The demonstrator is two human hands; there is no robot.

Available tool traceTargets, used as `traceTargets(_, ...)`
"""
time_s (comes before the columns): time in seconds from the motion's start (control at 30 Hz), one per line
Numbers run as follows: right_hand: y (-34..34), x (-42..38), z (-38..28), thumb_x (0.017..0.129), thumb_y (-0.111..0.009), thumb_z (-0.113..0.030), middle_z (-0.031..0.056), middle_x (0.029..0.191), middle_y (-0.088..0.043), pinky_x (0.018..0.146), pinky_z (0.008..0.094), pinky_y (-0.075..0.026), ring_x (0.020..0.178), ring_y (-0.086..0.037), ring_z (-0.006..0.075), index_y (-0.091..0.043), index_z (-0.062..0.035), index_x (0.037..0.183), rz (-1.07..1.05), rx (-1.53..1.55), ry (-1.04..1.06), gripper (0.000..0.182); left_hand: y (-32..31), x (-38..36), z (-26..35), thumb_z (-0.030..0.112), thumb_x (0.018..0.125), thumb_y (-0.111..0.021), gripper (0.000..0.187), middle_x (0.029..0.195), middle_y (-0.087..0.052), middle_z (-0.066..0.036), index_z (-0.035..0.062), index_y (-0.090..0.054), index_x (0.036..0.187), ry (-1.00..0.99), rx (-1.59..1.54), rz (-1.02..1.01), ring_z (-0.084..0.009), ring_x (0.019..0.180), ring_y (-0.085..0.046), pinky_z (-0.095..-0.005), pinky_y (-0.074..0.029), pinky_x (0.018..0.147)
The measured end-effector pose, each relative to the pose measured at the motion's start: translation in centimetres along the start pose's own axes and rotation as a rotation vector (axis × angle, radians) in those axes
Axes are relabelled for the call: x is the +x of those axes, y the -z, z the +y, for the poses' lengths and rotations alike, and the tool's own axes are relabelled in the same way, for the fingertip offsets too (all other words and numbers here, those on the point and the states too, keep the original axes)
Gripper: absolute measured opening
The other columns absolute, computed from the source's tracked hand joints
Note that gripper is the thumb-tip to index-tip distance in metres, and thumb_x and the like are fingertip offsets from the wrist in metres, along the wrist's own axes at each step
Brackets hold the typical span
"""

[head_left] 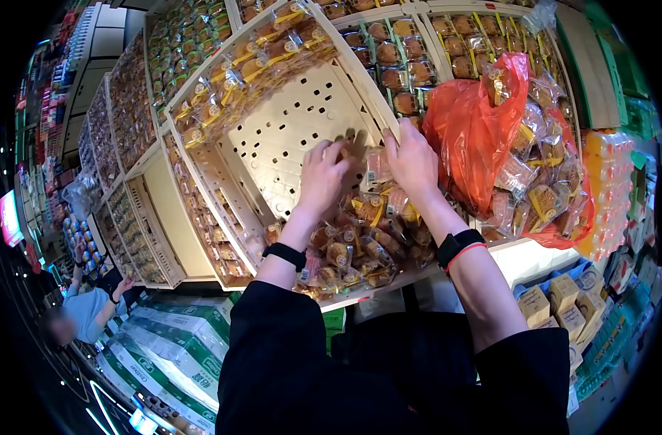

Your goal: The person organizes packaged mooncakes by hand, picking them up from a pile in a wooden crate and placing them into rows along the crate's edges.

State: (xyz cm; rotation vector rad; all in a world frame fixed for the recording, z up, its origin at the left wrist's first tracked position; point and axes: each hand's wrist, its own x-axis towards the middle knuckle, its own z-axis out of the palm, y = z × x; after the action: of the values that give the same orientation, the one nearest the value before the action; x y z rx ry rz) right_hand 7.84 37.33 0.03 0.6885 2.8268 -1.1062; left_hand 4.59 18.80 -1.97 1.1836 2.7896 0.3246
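Over a pale perforated crate (276,156), my left hand (322,174) has its fingers curled downward. A small brownish wrapped pastry (344,154) shows at its fingertips, partly hidden. My right hand (416,163) is at the crate's right rim, thumb on the inner side and fingers over the edge. Just left of that hand lies a clear packet with a label (377,168). Loose wrapped pastries (367,246) are heaped in the near part of the crate. Upright wrapped pastries with yellow ribbons (236,76) line its far side.
A red plastic bag (461,138) with wrapped pastries (545,199) lies to the right. Other pastry trays (389,54) surround the crate. Green and white cartons (178,348) stand at lower left, with a person in light blue (88,312) beyond. Orange bottles (608,188) stand far right.
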Motion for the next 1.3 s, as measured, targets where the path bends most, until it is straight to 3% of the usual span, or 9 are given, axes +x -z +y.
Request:
traceTargets(0.1,-0.1,0.1,0.0,0.090,-0.052,-0.028,0.0172,0.090,-0.061,0.072,0.0488,-0.049,0.089,-0.059,0.0365,-0.049,-0.0028,0.093,-0.019,-0.017,-0.017,0.026,0.7,0.4,-1.1,0.005,0.074,-0.062,0.025,0.114,-0.055,-0.005,0.0106,-0.063,0.099,-0.034,0.046,0.143,-0.0276,0.103,-0.052,-0.0392,-0.043,0.086)
traceTargets(0.17,-0.1,0.1,0.1,0.090,-0.052,-0.028,0.0170,0.091,-0.061,0.073,0.0487,-0.049,0.089,-0.059,0.0363,-0.049,-0.0029,0.094,-0.027,-0.011,-0.024,0.026,0.4,0.4,-1.4,0.007,0.075,-0.064,0.025,0.111,-0.055,-0.008,0.0101,-0.060,0.099,0.222,-0.127,0.193,-0.0283,0.099,-0.054,-0.0388,-0.044,0.084)
traceTargets(0.23,0.0,0.1,0.1,0.090,-0.052,-0.028,0.0168,0.091,-0.061,0.073,0.0485,-0.049,0.089,-0.059,0.0362,-0.049,-0.0030,0.094,-0.032,-0.006,-0.031,0.026,0.1,0.2,-1.4,0.016,0.073,-0.069,0.034,0.107,-0.055,-0.011,0.0081,-0.057,0.104,0.290,-0.146,0.223,-0.0297,0.095,-0.055,-0.0387,-0.045,0.082)
traceTargets(0.3,0.0,0.0,0.1,0.090,-0.052,-0.028,0.0165,0.091,-0.061,0.073,0.0481,-0.049,0.090,-0.059,0.0358,-0.049,-0.0032,0.095,-0.022,0.005,-0.015,0.026,0.0,-0.3,-1.0,0.023,0.067,-0.075,0.050,0.106,-0.055,-0.012,0.0053,-0.054,0.108,0.494,-0.066,0.018,-0.0304,0.096,-0.054,-0.0398,-0.045,0.082)
traceTargets(0.43,-0.1,0.2,0.1,0.090,-0.053,-0.028,0.0164,0.091,-0.060,0.073,0.0480,-0.049,0.089,-0.059,0.0356,-0.049,-0.0036,0.095,-0.028,0.003,-0.018,0.026,-1.0,-0.3,-1.9,0.026,0.063,-0.076,0.054,0.104,-0.056,-0.012,0.0042,-0.054,0.108,0.413,-0.066,-0.084,-0.0299,0.097,-0.053,-0.0404,-0.045,0.082)
traceTargets(0.63,-0.1,0.0,0.3,0.090,-0.053,-0.028,0.0157,0.089,-0.060,0.072,0.0477,-0.049,0.087,-0.059,0.0354,-0.049,-0.0040,0.094,-0.019,-0.006,0.000,0.025,3.7,5.7,-2.2,0.019,0.068,-0.073,0.045,0.095,-0.058,-0.011,0.0033,-0.056,0.106,0.247,-0.131,0.303,-0.0294,0.091,-0.054,-0.0391,-0.043,0.082)
traceTargets(0.83,-0.1,0.1,0.3,0.090,-0.053,-0.028,0.0152,0.089,-0.060,0.071,0.0480,-0.049,0.087,-0.059,0.0347,-0.048,-0.0043,0.094,-0.018,0.006,0.001,0.024,7.8,12.6,-4.9,0.016,0.068,-0.072,0.045,0.101,-0.059,-0.011,0.0075,-0.057,0.109,0.100,-0.013,0.455,-0.0298,0.097,-0.053,-0.0397,-0.043,0.086)
traceTargets(1.17,0.0,0.1,0.3,0.090,-0.053,-0.028,0.0150,0.090,-0.061,0.071,0.0475,-0.049,0.088,-0.060,0.0346,-0.050,-0.0045,0.094,-0.029,0.000,-0.010,0.024,5.7,15.9,-9.2,0.019,0.073,-0.068,0.049,0.108,-0.062,-0.004,0.0176,-0.059,0.121,0.221,0.053,0.349,-0.0282,0.100,-0.054,-0.0375,-0.043,0.091)
traceTargets(1.3,0.0,0.1,0.2,0.090,-0.053,-0.028,0.0150,0.090,-0.061,0.071,0.0474,-0.049,0.087,-0.060,0.0345,-0.050,-0.0044,0.093,-0.021,-0.001,-0.003,0.024,5.8,15.8,-8.8,0.018,0.072,-0.069,0.051,0.119,-0.056,-0.005,0.0181,-0.058,0.122,0.303,0.140,0.336,-0.0276,0.106,-0.051,-0.0398,-0.043,0.091)
